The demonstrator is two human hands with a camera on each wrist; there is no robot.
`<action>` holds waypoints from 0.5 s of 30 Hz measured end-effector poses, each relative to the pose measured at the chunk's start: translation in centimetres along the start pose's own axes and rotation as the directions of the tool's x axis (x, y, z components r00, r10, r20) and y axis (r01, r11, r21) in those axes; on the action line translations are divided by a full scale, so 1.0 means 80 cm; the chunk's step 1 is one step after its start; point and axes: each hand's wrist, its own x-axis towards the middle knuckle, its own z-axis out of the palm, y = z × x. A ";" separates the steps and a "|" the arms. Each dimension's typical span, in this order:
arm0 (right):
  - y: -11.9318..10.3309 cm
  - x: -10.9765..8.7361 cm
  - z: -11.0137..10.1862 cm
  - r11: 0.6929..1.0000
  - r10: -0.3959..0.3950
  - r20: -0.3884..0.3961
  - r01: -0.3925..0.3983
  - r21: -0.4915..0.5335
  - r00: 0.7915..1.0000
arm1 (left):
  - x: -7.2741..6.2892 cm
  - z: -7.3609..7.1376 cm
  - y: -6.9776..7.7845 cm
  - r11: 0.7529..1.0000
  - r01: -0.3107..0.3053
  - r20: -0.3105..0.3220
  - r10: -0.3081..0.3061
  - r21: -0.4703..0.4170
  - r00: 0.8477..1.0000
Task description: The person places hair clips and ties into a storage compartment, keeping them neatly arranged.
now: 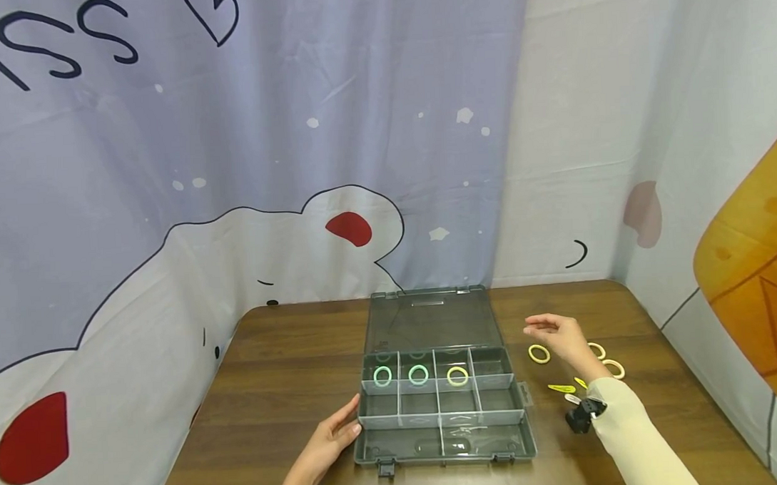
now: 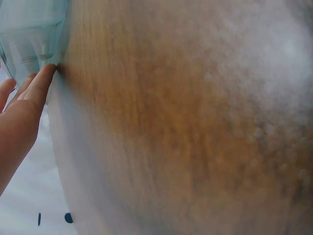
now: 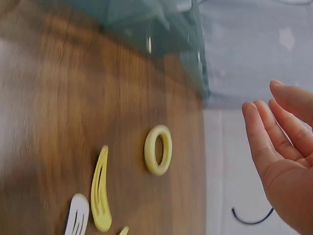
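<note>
Ring sorting seems underway. At lower centre, the left hand [image 1: 326,444] touches the box [image 1: 395,442] with straight fingers; at right, the right hand [image 1: 562,342], empty, thumb apart, is near the yellow ring [image 3: 150,152], which probably needs pinching next.

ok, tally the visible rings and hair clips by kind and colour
Green rings: 2
Yellow to pale-yellow rings: 4
Yellow hair clips: 2
White hair clip: 1
Total visible: 9

The box [image 1: 395,445] is grey-green, the table [image 1: 290,367] brown.
</note>
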 end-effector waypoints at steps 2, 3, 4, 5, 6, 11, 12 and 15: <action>0.006 -0.002 -0.007 1.000 0.022 -0.012 -0.022 0.000 1.000 | 0.000 0.000 0.000 1.000 0.002 0.000 -0.002 0.002 1.000; 0.009 -0.003 -0.010 1.000 0.030 -0.013 -0.030 0.002 0.999 | 0.000 0.000 0.000 1.000 0.002 -0.001 -0.002 0.002 1.000; 0.012 -0.004 -0.012 0.999 0.045 -0.014 -0.044 0.009 0.999 | 0.000 0.000 0.000 1.000 0.002 -0.001 -0.002 0.003 1.000; 0.015 -0.005 -0.013 0.998 0.058 -0.013 -0.058 0.013 0.998 | 0.000 0.000 0.000 1.000 0.002 -0.002 -0.002 0.004 1.000; 0.018 -0.006 -0.015 0.997 0.072 -0.011 -0.072 0.013 0.997 | 0.000 0.000 0.000 1.000 0.002 -0.004 -0.002 0.006 1.000; 0.033 -0.011 -0.015 0.992 0.125 0.003 -0.125 0.011 0.992 | -0.001 0.000 0.001 1.000 0.001 -0.005 -0.001 0.017 1.000; 0.037 -0.012 -0.015 0.991 0.133 0.004 -0.133 0.008 0.991 | -0.001 0.001 0.002 1.000 0.002 -0.005 -0.002 0.020 1.000; 0.051 -0.015 -0.014 0.987 0.163 0.012 -0.163 -0.017 0.987 | -0.001 0.001 0.003 1.000 0.005 -0.004 -0.005 0.027 1.000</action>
